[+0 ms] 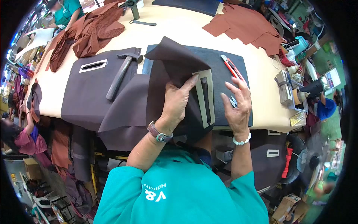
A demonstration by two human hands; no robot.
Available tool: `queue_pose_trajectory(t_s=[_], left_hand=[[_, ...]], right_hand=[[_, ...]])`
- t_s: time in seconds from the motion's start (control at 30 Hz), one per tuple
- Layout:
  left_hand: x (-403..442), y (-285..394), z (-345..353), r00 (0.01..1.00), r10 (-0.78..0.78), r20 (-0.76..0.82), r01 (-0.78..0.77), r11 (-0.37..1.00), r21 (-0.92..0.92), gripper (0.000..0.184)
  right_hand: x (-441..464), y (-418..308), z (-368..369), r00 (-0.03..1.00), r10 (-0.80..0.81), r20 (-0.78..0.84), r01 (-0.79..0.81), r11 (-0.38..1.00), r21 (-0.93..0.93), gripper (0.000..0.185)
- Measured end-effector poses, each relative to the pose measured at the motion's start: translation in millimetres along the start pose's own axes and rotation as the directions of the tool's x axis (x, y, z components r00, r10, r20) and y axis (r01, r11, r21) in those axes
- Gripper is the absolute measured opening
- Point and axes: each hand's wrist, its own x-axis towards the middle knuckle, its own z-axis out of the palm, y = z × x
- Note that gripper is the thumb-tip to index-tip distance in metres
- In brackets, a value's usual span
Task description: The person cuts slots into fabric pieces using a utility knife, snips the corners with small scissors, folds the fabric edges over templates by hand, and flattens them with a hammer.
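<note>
My left hand point(177, 99) is closed on a dark brown sheet of fabric or leather point(164, 71), thumb on top beside a slot. A pale rectangular border point(203, 106) frames this long narrow slot, and the sheet is bent up at its far corner. My right hand point(238, 104) is raised to the right of the sheet, fingers apart and curved, touching nothing I can make out. A small silver pointed tool point(233, 101) shows between its thumb and fingers, seemingly on the dark cutting mat point(223, 59). A red utility knife point(232, 68) lies just beyond that hand.
A hammer point(123, 76) rests on another dark panel point(82, 82) with a framed slot. Reddish-brown pieces point(246, 28) and a crumpled brown heap point(93, 28) lie farther back on the pale table point(179, 31). A handheld fan point(132, 9) stands there. Another person point(67, 13) is at the far left.
</note>
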Motion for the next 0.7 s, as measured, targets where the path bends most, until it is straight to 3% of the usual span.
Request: queue_pose_trajectory(t_s=[0.07, 0.17, 0.27, 0.37, 0.43, 0.53, 0.6, 0.63, 0.67, 0.7], left_hand=[[-3, 3, 1, 1.000, -0.019, 0.009, 0.019, 1.000, -0.015, 0.019], [-7, 8, -2, 0.997, -0.027, 0.069, 0.027, 1.000, -0.004, 0.018], [-10, 13, -2, 0.994, 0.037, 0.105, -0.043, 0.998, 0.047, 0.019], [-10, 13, -8, 0.993, -0.011, 0.120, -0.001, 0.995, 0.095, 0.020], [-9, 15, -9, 0.993, -0.016, 0.120, 0.010, 0.999, 0.049, 0.019], [-9, 12, -14, 0.988, -0.095, 0.123, 0.096, 0.995, -0.002, 0.019], [-12, 12, -20, 0.965, -0.216, 0.146, 0.228, 0.971, -0.072, 0.019], [-13, 10, -21, 0.970, -0.206, 0.128, 0.217, 0.973, -0.083, 0.019], [-13, 6, -22, 0.974, -0.195, 0.112, 0.206, 0.974, -0.094, 0.019], [-12, 5, -23, 0.979, -0.181, 0.094, 0.191, 0.976, -0.104, 0.019]], right_hand=[[20, -17, -1, 0.987, -0.162, 0.008, 0.160, 0.980, 0.121, 0.028], [36, -21, 9, 0.921, -0.388, 0.028, 0.384, 0.919, 0.091, 0.026], [45, -25, 12, 0.888, -0.459, 0.004, 0.458, 0.887, 0.067, 0.016], [54, -30, 15, 0.881, -0.473, 0.001, 0.471, 0.879, 0.077, 0.008], [59, -32, 16, 0.897, -0.442, 0.014, 0.436, 0.890, 0.130, 0.008], [63, -32, 25, 0.964, -0.122, 0.237, 0.020, 0.920, 0.392, 0.008], [67, -38, 30, 0.914, 0.063, 0.402, -0.270, 0.834, 0.482, 0.009], [69, -41, 33, 0.862, 0.142, 0.487, -0.409, 0.762, 0.502, 0.009], [66, -39, 40, 0.879, 0.155, 0.452, -0.394, 0.772, 0.500, 0.009], [62, -38, 43, 0.951, 0.139, 0.277, -0.263, 0.836, 0.482, 0.009]])
